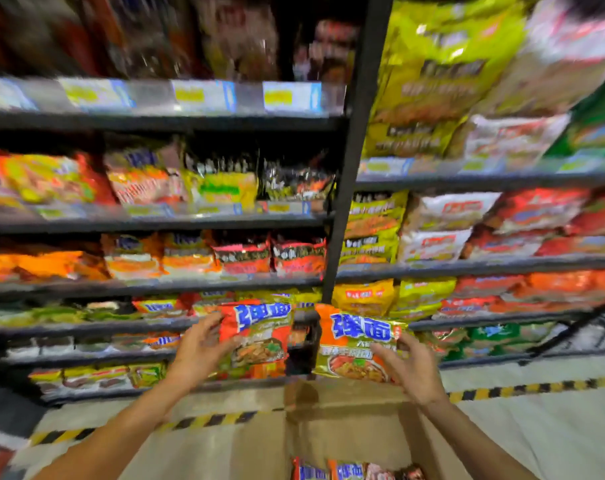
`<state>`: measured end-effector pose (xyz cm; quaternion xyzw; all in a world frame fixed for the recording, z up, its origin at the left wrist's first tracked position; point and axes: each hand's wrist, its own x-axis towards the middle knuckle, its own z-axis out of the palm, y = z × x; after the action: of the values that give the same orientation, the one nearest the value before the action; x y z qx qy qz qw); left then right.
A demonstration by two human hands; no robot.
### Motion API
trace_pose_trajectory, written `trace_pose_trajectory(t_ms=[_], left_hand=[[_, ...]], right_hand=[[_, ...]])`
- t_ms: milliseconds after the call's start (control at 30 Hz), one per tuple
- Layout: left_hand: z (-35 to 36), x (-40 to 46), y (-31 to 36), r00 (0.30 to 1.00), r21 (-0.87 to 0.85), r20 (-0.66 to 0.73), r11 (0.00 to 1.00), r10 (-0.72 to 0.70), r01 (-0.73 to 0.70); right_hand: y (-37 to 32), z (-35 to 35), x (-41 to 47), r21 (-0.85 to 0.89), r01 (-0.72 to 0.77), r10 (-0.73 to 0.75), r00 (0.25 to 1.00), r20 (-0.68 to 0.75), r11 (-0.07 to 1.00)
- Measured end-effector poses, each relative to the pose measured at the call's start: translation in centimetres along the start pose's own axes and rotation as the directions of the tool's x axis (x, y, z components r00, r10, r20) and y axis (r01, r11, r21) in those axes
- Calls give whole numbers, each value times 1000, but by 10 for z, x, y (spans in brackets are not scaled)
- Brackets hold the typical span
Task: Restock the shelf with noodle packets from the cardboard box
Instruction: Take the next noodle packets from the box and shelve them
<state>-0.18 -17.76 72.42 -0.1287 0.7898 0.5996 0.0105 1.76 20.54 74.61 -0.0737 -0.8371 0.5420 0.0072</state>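
Packets (346, 471) lay in the open box (342, 431) at the bottom edge of the head view, nearest the camera, their red and orange tops just showing. That box stood on the pale floor (536, 431) in front of the shelf (162, 327), its brown flaps raised toward the racks.

Above it, 2 bare forearms reached forward. Left hand (198, 348) gripped a red packet (259, 336) by its left edge, thumb on the front face and fingers curled behind, holding it upright against the lower shelves. Right hand (410, 368) held an orange packet (358, 344) from its right side, fingers curled over the front near the lower corner; this one tilted slightly and hung above the box's far flap. Both packets bore large blue characters and a noodle-bowl picture. They sat side by side, apart, with a black upright post (349, 168) behind the gap between them.

Shelves ran in several tiers on either side of the post, crowded with blurred noodle bags in yellow, orange, red and green. Price tags (290, 95) lined the top rail on the left. Striped black-and-yellow tape (536, 388) crossed the floor along the foot of the racks, passing behind the box.
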Motion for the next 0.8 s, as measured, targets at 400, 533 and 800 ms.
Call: trace_pose_trajectory(t_ms=[400,533,800], left_hand=[[-117,-136,157,942,-21,-198,960,271,-280],[-152,-173,180,891,87,-266,930,367,-357],[-219,-208,197,812,60,-401,896,424,-439]], right_hand=[[-164,-29,-29,133,332,-334,943,-8,934],[-202,-25,-36,161,432,-436,900,-14,887],[-278,12,-67,159,511,-525,849,61,845]])
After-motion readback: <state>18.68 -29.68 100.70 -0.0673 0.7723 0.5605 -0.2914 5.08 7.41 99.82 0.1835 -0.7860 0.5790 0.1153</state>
